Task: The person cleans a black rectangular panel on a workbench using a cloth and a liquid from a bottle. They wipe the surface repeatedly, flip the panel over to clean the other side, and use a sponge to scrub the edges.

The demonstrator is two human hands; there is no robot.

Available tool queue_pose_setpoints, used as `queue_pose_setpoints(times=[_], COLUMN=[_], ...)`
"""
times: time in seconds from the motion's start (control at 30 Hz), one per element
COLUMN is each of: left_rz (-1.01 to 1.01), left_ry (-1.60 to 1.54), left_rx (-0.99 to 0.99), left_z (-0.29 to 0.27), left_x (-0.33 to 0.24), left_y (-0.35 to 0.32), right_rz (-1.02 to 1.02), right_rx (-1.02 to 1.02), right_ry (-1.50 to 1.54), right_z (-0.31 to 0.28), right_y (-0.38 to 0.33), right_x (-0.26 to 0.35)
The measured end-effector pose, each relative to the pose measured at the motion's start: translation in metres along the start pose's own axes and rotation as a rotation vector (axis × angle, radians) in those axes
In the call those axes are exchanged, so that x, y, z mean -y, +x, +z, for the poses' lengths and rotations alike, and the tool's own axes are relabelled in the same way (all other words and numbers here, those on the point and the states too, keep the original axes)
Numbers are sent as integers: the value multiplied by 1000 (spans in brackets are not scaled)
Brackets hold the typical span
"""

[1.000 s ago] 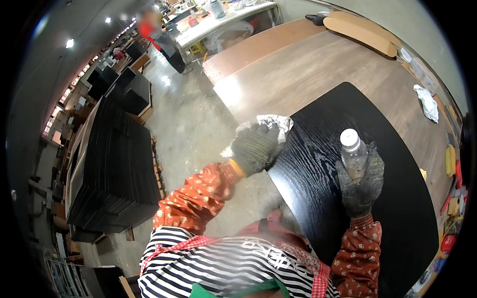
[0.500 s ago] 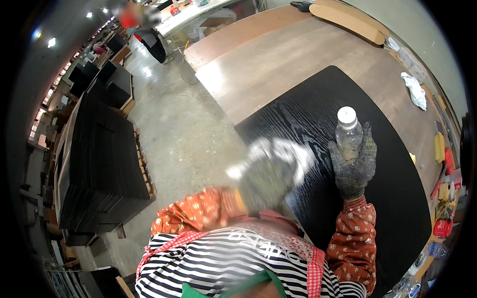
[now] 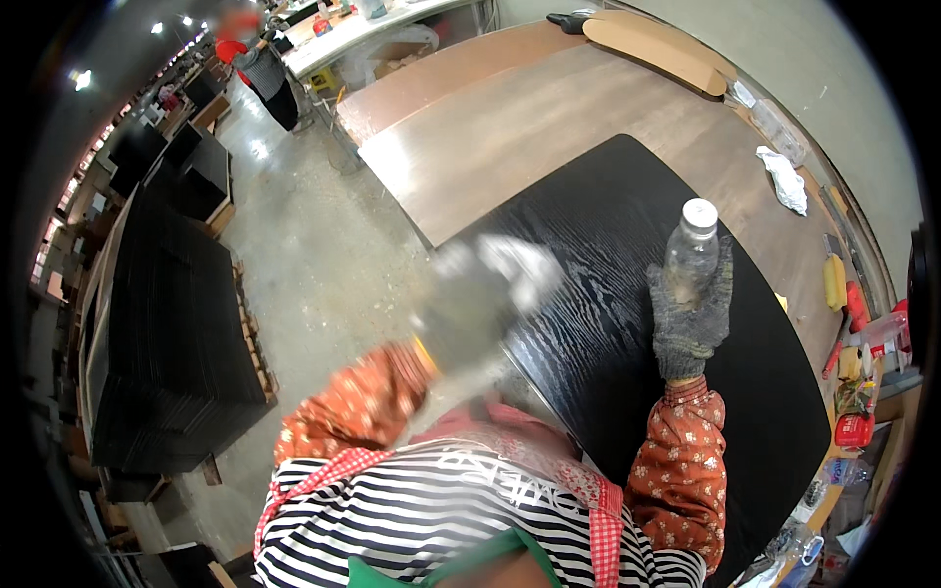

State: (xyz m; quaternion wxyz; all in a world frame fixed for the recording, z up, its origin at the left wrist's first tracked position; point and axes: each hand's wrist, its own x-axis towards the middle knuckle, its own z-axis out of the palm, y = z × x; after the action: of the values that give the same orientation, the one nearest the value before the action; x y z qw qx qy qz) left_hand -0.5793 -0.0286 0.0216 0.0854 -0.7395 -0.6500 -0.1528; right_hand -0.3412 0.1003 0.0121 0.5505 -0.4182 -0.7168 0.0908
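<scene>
My left hand (image 3: 466,314), in a grey knitted glove, is with a crumpled white cloth (image 3: 524,269) at the left edge of a black wood-grain panel (image 3: 608,206). Hand and cloth are both blurred, so I cannot tell whether my fingers clamp the cloth or lie flat against it, nor whether the cloth touches the panel. The cloth shows beyond the glove, on its upper right side.

My right hand (image 3: 691,318), gloved in grey too, is over the panel's right half. Its thumb and fingers are clamped on the lower part of a clear plastic bottle (image 3: 692,257), one digit along each side. The bottle's white cap (image 3: 699,214) is on and points away from me.

The black panel lies over a brown wood-grain board (image 3: 510,142), which shows beyond its far edge and along its right side. A second crumpled white cloth (image 3: 782,181) rests near the board's right edge, and a tan cardboard strip (image 3: 657,54) lies at the far end. Off to my left, across the concrete floor (image 3: 304,230), a tall stack of black panels (image 3: 176,333) sits on a wooden pallet (image 3: 257,338).
</scene>
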Motion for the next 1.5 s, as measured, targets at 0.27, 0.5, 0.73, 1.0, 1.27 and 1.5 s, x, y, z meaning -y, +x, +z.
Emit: queue_pose_setpoints(times=[0.27, 0.5, 0.73, 1.0, 1.27, 1.5], left_rz=[92, 249, 211, -244, 417, 246], left_ry=[417, 434, 306, -8, -356, -1460], left_rx=[-125, 104, 1, 299, -47, -119], left_z=[-22, -5, 48, 18, 2, 1], left_x=[-42, -19, -69, -20, -110, -91], left_y=[42, 114, 184, 230, 163, 98], right_rz=[-115, 177, 296, 404, 377, 366], right_rx=[-190, -436, -675, -694, -78, 406], right_ry=[-177, -505, -807, -527, 115, 328], right_z=[-76, -213, -244, -261, -176, -65], right_y=[-1, -34, -54, -71, -10, -1], right_x=[-14, -44, -61, -77, 0, 47])
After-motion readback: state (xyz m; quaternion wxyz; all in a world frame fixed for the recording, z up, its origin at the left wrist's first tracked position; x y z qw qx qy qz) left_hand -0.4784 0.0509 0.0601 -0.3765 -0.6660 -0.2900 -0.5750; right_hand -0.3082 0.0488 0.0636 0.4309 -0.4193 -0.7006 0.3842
